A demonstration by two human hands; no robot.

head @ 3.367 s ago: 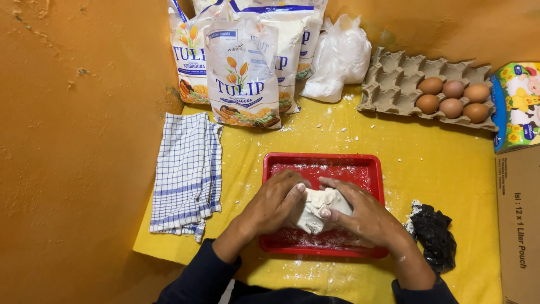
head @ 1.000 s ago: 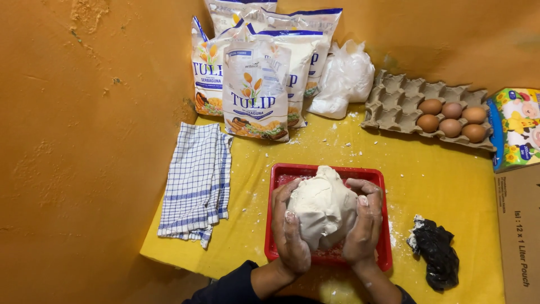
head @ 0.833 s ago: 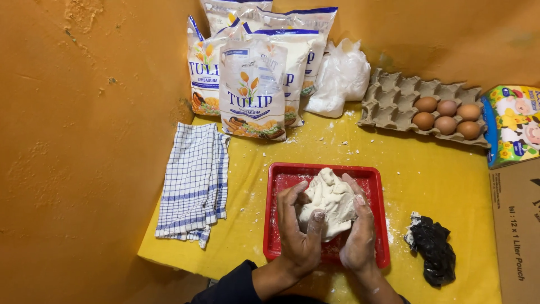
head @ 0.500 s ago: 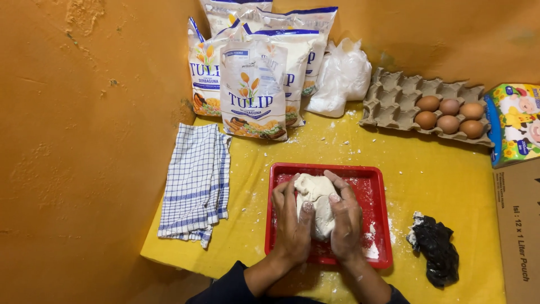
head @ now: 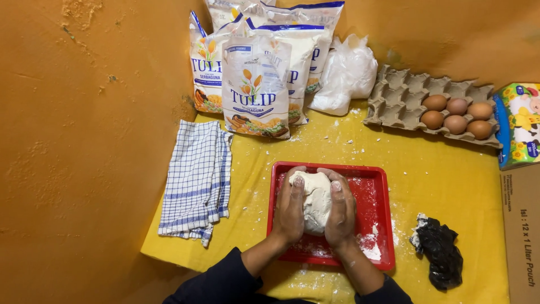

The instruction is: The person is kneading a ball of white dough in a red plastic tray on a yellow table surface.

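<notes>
Yellow table (head: pixel 450 186) | dough (head: pixel 315 200) between left hand (head: pixel 289 208), right hand (head: pixel 340 211)

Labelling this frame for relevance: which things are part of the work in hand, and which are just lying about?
In use:
- dough ball, pressed between left hand and right hand
- red tray, floured, under the dough

Lying about:
- flour bags
- white plastic bag
- egg carton holding five eggs
- checked cloth
- black crumpled bag
- cardboard box
</notes>
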